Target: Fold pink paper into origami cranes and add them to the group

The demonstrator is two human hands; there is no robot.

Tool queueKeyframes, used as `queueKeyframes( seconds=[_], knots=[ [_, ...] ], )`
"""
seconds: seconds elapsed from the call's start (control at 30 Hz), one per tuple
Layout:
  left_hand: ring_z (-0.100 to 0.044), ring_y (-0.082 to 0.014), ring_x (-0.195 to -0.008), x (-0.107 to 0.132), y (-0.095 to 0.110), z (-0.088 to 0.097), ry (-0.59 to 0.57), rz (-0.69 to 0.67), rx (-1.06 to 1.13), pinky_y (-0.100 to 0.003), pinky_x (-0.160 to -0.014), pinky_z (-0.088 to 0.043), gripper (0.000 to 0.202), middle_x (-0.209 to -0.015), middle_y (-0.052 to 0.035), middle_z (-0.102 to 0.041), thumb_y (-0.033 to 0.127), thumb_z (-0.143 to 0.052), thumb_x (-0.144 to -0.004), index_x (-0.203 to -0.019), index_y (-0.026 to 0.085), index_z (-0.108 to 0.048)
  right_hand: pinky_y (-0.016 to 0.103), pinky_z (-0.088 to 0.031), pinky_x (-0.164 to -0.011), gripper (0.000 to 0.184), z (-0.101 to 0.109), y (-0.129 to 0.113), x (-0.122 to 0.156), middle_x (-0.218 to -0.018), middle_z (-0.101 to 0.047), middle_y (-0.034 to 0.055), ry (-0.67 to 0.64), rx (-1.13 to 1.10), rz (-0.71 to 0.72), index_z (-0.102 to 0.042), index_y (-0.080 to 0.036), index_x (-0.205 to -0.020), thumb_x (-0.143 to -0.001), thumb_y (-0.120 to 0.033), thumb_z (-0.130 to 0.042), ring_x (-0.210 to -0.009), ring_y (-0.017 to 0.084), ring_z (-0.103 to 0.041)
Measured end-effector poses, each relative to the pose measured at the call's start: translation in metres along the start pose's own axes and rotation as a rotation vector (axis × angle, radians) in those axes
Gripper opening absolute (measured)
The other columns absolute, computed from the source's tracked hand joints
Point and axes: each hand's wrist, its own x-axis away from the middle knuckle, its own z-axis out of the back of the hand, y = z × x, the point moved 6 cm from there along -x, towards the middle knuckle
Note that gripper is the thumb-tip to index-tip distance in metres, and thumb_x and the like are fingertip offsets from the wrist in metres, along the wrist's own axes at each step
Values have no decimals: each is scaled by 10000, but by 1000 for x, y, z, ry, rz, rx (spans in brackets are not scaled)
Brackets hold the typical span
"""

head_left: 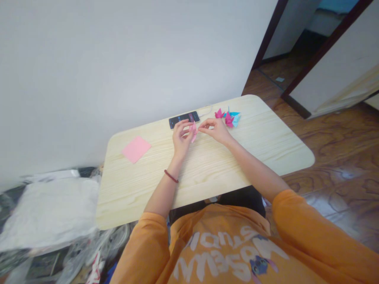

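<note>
The folded pink paper (193,132) sits between your hands, just above the counter (207,173), its long axis running nearly 12 to 6 o'clock with a narrow tip toward 6. Your left hand (181,138) curls around it, and your right hand (214,130) pinches its other side, fingers almost closed. A phone (184,119) lies at 12 o'clock, pink and blue paper cranes (227,117) at 2 o'clock, and a pink square (136,149) at 9 o'clock. Your orange shirt (225,244) carries white lettering, too distorted to read.
</note>
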Motion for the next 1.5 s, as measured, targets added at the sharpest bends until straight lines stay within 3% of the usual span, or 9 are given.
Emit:
queueKeyframes(
  seconds=[0.23, 0.43, 0.57, 0.67, 0.83, 1.0, 1.13, 1.33, 1.5],
  knots=[
    [-552, -234, -1174, 2, -9, -3, 84, 123, 152, -291, -841, -536, 553, -1282, -84, -556, 369, -801, -656, -1152, 270, -579, 257, -411, -598, 165, 3, 5, 1, -724, -588, 21, 76, 26, 43, -638, -154, -712, -727, -314, -674, -670, 131, -516],
    [-682, -191, -859, 7, -40, -4, 152, 402, 309, -350, -789, -553, 630, -1081, -77, -646, 256, -837, -571, -1126, 222, -541, 262, -408, -606, 209, 1, 3, 2, -716, -596, 22, 100, 51, 20, -651, -157, -710, -722, -360, -701, -657, 126, -509],
    [-695, -174, -776, 5, -41, 1, 153, 416, 329, -357, -824, -539, 577, -874, -39, -691, 226, -835, -553, -1051, 188, -546, 238, -411, -559, 282, 1, 8, 0, -701, -606, 10, 91, -75, -90, -640, -160, -723, -666, -413, -750, -622, 107, -506],
    [-702, -180, -776, 3, -35, 1, 104, 387, 324, -354, -831, -532, 563, -847, -51, -710, 243, -839, -558, -1036, 176, -550, 205, -366, -449, 353, -1, 14, 0, -696, -599, 2, 84, -180, -192, -643, -167, -780, -622, -456, -771, -574, 96, -489],
    [-701, -173, -761, 3, -33, 0, 77, 376, 337, -335, -817, -525, 505, -825, -52, -729, 271, -846, -552, -973, 171, -585, 212, -363, -418, 374, -8, 21, 3, -558, -557, -5, 19, -257, -306, -645, -148, -659, -582, -487, -782, -500, 88, -458],
    [-691, -167, -734, 4, -41, -3, 33, 476, 358, -345, -813, -528, 440, -773, -40, -734, 306, -843, -547, -898, 159, -621, 190, -321, -416, 313, -7, 29, 6, -546, -537, -17, 59, -346, -399, -661, -143, -665, -569, -404, -804, -508, 74, -439],
    [-684, -145, -728, 3, -41, -6, -21, 559, 442, -321, -826, -532, 392, -754, -23, -727, 289, -847, -541, -838, 157, -628, 145, -300, -412, 239, -13, 32, 8, -587, -540, -18, -22, -576, -521, -645, -134, -679, -592, -285, -808, -542, 59, -452],
    [-688, -133, -775, 1, -42, -9, -84, 658, 590, -292, -847, -546, 270, -765, -11, -712, 173, -803, -641, -836, 173, -616, 102, -221, -328, 74, -29, 27, 13, -612, -529, -16, -160, -976, -758, -591, -117, -738, -782, -117, -651, -480, 33, -386],
    [-687, -115, -732, 2, -43, -10, -93, 665, 626, -262, -799, -573, 229, -747, 9, -697, 158, -776, -686, -840, 194, -611, 81, -224, -303, 126, -37, 22, 16, -601, -508, -6, -250, -1118, -802, -551, -116, -759, -880, -94, -520, -458, 40, -354]
  ],
)
